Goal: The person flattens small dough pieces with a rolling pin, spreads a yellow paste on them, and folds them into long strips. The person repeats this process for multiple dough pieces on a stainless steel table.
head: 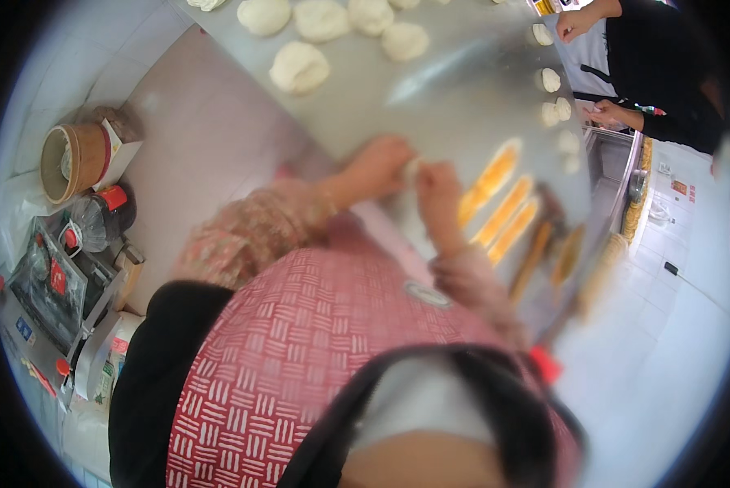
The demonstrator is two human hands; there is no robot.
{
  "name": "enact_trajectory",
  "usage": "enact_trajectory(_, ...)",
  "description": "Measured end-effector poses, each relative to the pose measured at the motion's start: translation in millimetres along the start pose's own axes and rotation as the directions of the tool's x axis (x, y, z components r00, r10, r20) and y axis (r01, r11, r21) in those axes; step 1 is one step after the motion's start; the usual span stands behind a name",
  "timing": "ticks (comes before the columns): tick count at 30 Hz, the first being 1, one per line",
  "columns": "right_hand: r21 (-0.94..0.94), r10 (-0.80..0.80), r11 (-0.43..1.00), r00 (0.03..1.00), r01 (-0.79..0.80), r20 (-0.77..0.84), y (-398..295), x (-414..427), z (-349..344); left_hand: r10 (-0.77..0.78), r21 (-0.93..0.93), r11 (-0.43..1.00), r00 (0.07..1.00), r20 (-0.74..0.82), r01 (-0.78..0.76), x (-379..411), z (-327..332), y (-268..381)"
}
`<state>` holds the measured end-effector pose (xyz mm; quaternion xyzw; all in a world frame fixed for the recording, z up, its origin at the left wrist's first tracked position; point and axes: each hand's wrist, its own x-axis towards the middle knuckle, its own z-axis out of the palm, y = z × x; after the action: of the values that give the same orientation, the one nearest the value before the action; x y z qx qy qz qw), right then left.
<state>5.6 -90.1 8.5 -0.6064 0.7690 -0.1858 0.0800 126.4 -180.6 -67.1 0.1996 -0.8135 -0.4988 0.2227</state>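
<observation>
My left hand (384, 163) and my right hand (438, 186) are close together at the edge of a metal worktable (365, 116), fingers bent in. Between their fingertips is a small pale piece, seemingly dough (412, 169); blur hides its shape. Right of my right hand lie several long pale strips with an orange filling or coating (492, 180). Beyond them are a wooden stick (531, 259) and a flat, spatula-like tool (567, 256), both blurred. Rounded dough pieces (299, 67) sit at the table's far left, and smaller ones (550, 80) line its right side.
A co-worker in black (664, 73) stands across at the upper right, hands near the table's edge. To the left, by the wall, are a wooden bucket (75, 161), a large plastic bottle with a red label (99, 216) and a metal appliance (50, 287).
</observation>
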Motion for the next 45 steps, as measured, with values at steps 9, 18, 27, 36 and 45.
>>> enact_trajectory(9,0.202,0.264,0.891,0.826,-0.407,0.498,3,48,-37,0.017,0.014,1.0,0.999,-0.044,-0.016,0,-49,12)
enact_trajectory(18,-0.223,0.203,0.956,0.979,-0.192,0.029,-4,62,53,-0.058,0.172,0.975,0.903,-0.426,0.143,-50,-92,2)
enact_trajectory(27,0.448,0.526,0.663,0.799,-0.6,0.292,70,44,14,-0.136,0.209,0.935,0.836,-0.531,0.285,-82,-116,9)
enact_trajectory(36,0.226,0.389,0.848,0.853,-0.479,0.348,14,19,-9,-0.065,0.237,0.952,0.882,-0.466,0.195,-66,-100,8)
enact_trajectory(45,0.759,0.508,0.52,0.856,-0.391,0.093,226,59,-108,-0.058,0.145,0.982,0.922,-0.382,0.122,-45,-75,13)
